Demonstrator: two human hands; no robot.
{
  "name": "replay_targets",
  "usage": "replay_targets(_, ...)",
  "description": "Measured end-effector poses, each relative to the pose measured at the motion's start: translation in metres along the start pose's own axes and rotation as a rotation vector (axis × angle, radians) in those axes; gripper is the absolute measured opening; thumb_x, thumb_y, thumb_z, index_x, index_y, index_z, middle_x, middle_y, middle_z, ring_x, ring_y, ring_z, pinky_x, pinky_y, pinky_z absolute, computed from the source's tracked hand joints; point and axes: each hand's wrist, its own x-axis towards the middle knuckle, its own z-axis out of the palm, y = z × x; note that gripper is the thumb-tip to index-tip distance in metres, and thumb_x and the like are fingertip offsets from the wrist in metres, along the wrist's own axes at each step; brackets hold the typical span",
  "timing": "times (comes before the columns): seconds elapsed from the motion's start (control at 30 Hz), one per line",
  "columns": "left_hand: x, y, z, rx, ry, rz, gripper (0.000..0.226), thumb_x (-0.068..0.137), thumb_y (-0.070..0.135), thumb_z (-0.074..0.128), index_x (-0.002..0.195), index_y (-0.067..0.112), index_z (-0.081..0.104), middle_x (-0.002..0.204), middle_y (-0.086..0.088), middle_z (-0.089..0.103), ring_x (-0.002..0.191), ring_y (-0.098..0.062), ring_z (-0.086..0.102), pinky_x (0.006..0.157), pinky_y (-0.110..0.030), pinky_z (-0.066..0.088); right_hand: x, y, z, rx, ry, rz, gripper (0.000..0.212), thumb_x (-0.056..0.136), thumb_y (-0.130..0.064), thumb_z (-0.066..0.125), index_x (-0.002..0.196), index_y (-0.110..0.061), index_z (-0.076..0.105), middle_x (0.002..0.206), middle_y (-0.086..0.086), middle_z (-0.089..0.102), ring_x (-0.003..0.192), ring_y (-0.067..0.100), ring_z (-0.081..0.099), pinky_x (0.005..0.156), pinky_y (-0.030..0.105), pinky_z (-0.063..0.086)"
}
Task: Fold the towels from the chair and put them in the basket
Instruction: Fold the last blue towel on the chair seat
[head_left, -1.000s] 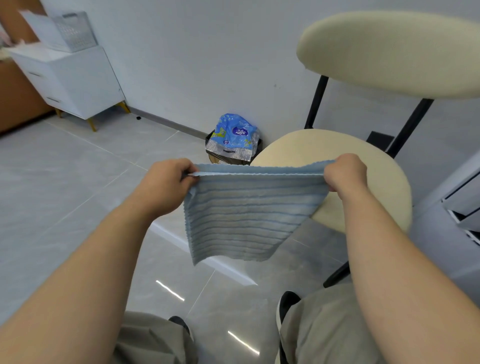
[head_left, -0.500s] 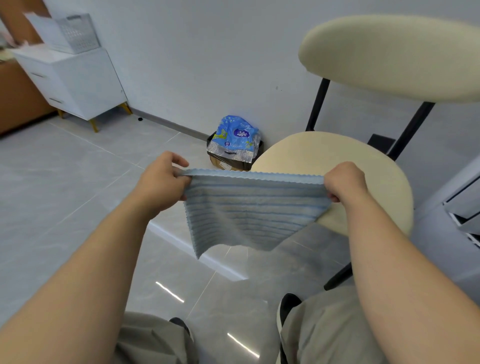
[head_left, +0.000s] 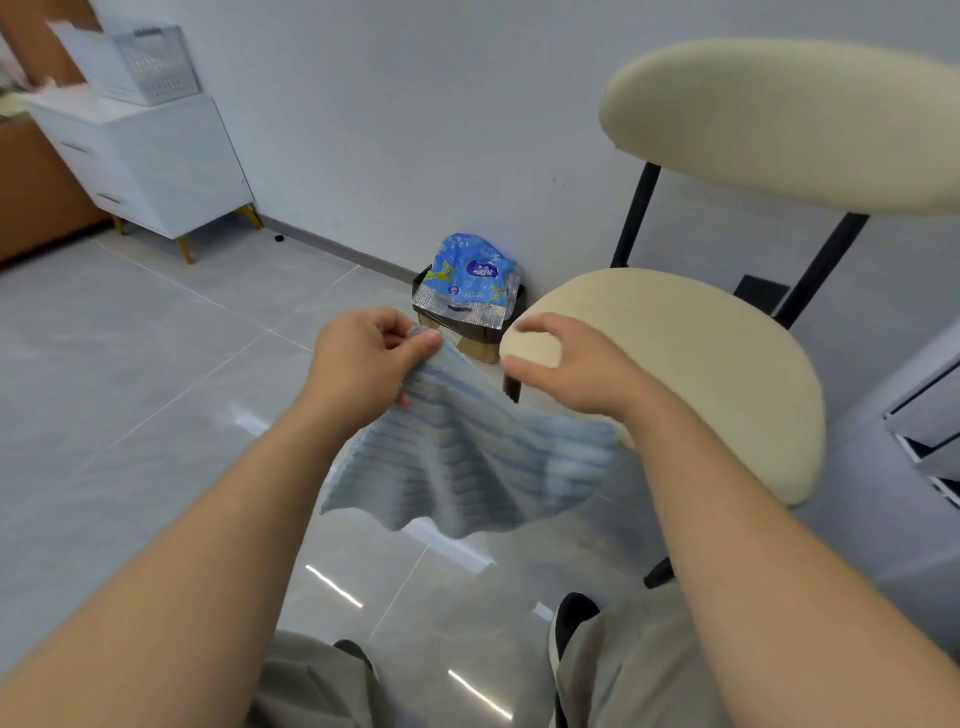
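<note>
A light blue ribbed towel (head_left: 467, 462) hangs in the air in front of the cream chair seat (head_left: 717, 374). My left hand (head_left: 363, 358) pinches its top corner between thumb and fingers. The cloth droops down and to the right, passing under my right wrist. My right hand (head_left: 571, 364) hovers just right of the pinched corner with fingers spread and nothing in them. No towels are visible on the seat. A grey slotted basket (head_left: 156, 65) stands on the white cabinet (head_left: 156, 161) at the far left.
A small dark bin with a blue plastic packet (head_left: 470, 280) on it stands against the wall, left of the chair. The chair's cream backrest (head_left: 779, 119) rises at the right. A white shelf unit (head_left: 930, 415) is at the right edge. The floor is grey tile.
My hands have come together; the towel was stretched flat between them and now hangs from my left hand alone. My right hand has let go of its corner.
</note>
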Motion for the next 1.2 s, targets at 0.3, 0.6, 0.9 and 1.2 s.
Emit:
replay_targets(0.3,-0.004,-0.004,0.013,-0.21,-0.202,-0.036,0.018,0.084,0.018,0.078,0.086,0.005,0.065,0.079,-0.012,0.076,0.073,-0.031,0.073,0.066,-0.041,0.063,0.004,-0.031,0.032,0.396,-0.127,-0.181,0.012,0.087,-0.02,0.077,0.099,-0.021,0.073,0.074,-0.008,0.061,0.066,0.007,0.053,0.068,0.023,0.045)
replay_targets(0.6,-0.004,-0.014,0.016,0.009,-0.37,-0.065,0.006,0.09,0.013,0.072,0.089,0.008,0.074,0.076,-0.009,0.068,0.067,-0.017,0.062,0.058,-0.025,0.057,0.003,-0.026,0.028,0.406,-0.029,-0.142,0.01,0.085,-0.012,0.076,0.087,-0.015,0.066,0.085,0.005,0.072,0.074,0.008,0.061,0.072,0.027,0.051)
replay_targets(0.9,-0.006,-0.014,0.029,0.042,-0.338,0.05,0.007,0.091,0.019,0.072,0.087,0.016,0.067,0.075,-0.01,0.065,0.06,-0.016,0.063,0.051,-0.03,0.058,0.01,-0.021,0.029,0.327,0.064,-0.117,0.011,0.087,-0.031,0.075,0.089,-0.021,0.076,0.063,-0.017,0.063,0.06,0.004,0.056,0.061,0.03,0.05)
replay_targets(1.2,-0.004,-0.025,0.033,0.227,-0.295,0.185,0.044,0.082,0.023,0.079,0.108,0.025,0.043,0.088,0.002,0.063,0.072,-0.014,0.059,0.066,-0.029,0.048,0.017,-0.005,0.013,0.692,0.373,0.108,0.006,0.096,-0.009,0.064,0.095,-0.003,0.067,0.08,0.002,0.066,0.054,0.011,0.067,0.073,0.058,0.06)
